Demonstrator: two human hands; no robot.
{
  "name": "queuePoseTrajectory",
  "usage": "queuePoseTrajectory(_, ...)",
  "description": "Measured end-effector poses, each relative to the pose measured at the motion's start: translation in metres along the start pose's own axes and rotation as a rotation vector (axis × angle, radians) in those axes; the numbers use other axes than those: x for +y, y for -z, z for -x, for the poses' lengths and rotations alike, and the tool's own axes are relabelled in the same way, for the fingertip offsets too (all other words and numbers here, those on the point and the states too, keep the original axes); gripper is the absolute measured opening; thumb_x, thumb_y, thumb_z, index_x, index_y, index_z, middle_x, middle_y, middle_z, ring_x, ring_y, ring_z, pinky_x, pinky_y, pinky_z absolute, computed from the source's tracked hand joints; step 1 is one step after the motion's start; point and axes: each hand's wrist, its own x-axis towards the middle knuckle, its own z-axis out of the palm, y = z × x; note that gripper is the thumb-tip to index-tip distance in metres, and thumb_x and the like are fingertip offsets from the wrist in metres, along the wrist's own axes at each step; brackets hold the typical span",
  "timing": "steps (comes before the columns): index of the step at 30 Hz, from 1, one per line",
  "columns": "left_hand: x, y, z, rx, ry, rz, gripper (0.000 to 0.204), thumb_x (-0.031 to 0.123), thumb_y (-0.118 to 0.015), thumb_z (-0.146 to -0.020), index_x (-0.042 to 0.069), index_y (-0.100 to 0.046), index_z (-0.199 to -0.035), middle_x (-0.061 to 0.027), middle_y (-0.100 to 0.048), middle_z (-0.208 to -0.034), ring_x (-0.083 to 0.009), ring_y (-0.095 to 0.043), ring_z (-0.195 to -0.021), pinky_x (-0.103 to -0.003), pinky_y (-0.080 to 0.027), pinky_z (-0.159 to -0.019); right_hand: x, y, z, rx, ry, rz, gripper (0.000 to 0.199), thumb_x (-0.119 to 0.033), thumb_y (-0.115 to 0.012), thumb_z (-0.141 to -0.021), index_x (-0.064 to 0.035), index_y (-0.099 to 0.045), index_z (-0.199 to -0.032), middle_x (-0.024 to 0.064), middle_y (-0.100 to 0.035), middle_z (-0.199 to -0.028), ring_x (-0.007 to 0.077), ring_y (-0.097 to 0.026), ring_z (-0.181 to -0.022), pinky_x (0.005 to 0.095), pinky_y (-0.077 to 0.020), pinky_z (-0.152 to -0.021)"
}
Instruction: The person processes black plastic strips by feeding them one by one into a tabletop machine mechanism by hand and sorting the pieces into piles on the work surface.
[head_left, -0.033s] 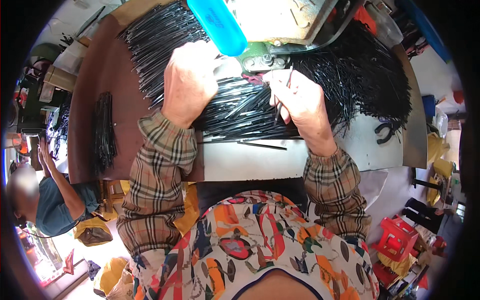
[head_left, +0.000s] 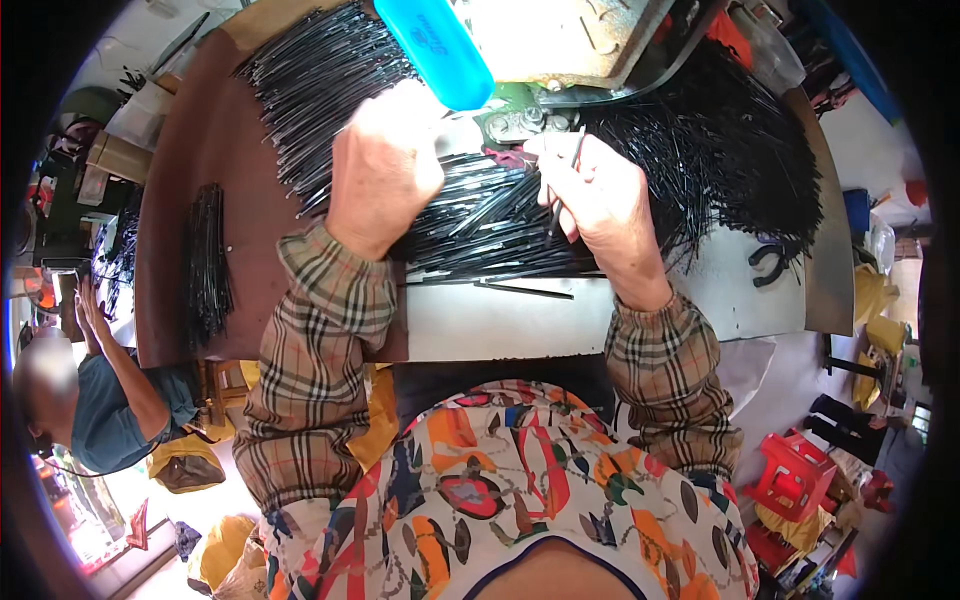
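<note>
My left hand [head_left: 382, 170] is closed beside a sewing-machine-like metal head; glare and the knuckles hide its fingertips and whatever they hold. My right hand [head_left: 607, 205] pinches a thin black strip [head_left: 553, 222], which slants down past the fingers. Between the two hands lies a layer of glossy black strips [head_left: 480, 235] on the worktable [head_left: 500, 330]. A green metal part with bolts [head_left: 525, 122] sits just above the right fingertips, and a scrap of dark red cloth [head_left: 508, 157] is next to them.
A blue bar [head_left: 440, 55] overhangs the left hand. More black strips [head_left: 320, 80] are piled at the far left, a tangled heap [head_left: 720, 150] at the right. A small bundle [head_left: 208, 265] lies left; black snips [head_left: 768, 265] lie right. Another person [head_left: 120, 410] is at the left.
My left hand has shifted very slightly to the right. My right hand has barely moved and keeps its pinch on the black strip.
</note>
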Motion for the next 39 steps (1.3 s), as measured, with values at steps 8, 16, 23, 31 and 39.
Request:
queuePoseTrajectory(8, 0.032, -0.031, 0.025, -0.175, 0.858, 1.137, 0.024, 0.006, -0.061, -0.088, -0.002, -0.061, -0.110, 0.0003, -0.057, -0.074, -0.0050, -0.050, -0.058, -0.018, -0.039, -0.048, 0.029, -0.004, -0.005, 0.143, 0.178, 0.066, 0.020, -0.012, -0.057, -0.095, 0.0008, -0.063, -0.109, -0.0021, -0.057, -0.070, -0.0004, -0.044, -0.051, 0.0150, -0.0341, -0.044)
queuePoseTrajectory(16, 0.039, -0.041, 0.030, -0.130, 0.969, 1.399, 0.032, 0.004, -0.063, -0.086, -0.007, -0.056, -0.115, -0.0011, -0.053, -0.070, -0.0079, -0.050, -0.055, -0.019, -0.038, -0.045, 0.034, -0.002, -0.006, 0.149, 0.128, 0.071, 0.021, -0.012, -0.057, -0.094, -0.0004, -0.064, -0.110, -0.0024, -0.058, -0.071, -0.0005, -0.044, -0.052, 0.0152, -0.0341, -0.044)
queuePoseTrajectory(23, 0.043, -0.041, 0.028, -0.095, 0.967, 1.363, 0.033, 0.003, -0.063, -0.087, -0.009, -0.057, -0.118, -0.0013, -0.056, -0.072, -0.0078, -0.052, -0.056, -0.019, -0.041, -0.046, 0.036, 0.000, -0.010, 0.116, 0.106, 0.023, 0.020, -0.013, -0.057, -0.094, 0.0007, -0.063, -0.108, -0.0016, -0.058, -0.071, 0.0002, -0.044, -0.051, 0.0151, -0.0344, -0.043)
queuePoseTrajectory(31, 0.037, -0.050, 0.022, -0.060, 0.826, 1.247, 0.028, 0.003, -0.062, -0.087, -0.007, -0.060, -0.113, -0.0018, -0.056, -0.069, -0.0071, -0.052, -0.054, -0.019, -0.042, -0.044, 0.040, 0.009, -0.026, 0.048, 0.104, -0.116, 0.017, -0.012, -0.057, -0.094, 0.0010, -0.064, -0.102, -0.0015, -0.058, -0.070, 0.0008, -0.046, -0.053, 0.0170, -0.0354, -0.044)
queuePoseTrajectory(39, 0.035, -0.053, 0.019, -0.057, 0.838, 1.327, 0.023, 0.003, -0.061, -0.085, -0.004, -0.059, -0.107, -0.0043, -0.057, -0.073, -0.0091, -0.053, -0.054, -0.020, -0.042, -0.043, 0.041, 0.012, -0.031, 0.046, 0.076, -0.171, 0.017, -0.013, -0.060, -0.092, 0.0019, -0.065, -0.099, -0.0009, -0.057, -0.068, 0.0019, -0.044, -0.049, 0.0170, -0.0338, -0.042)
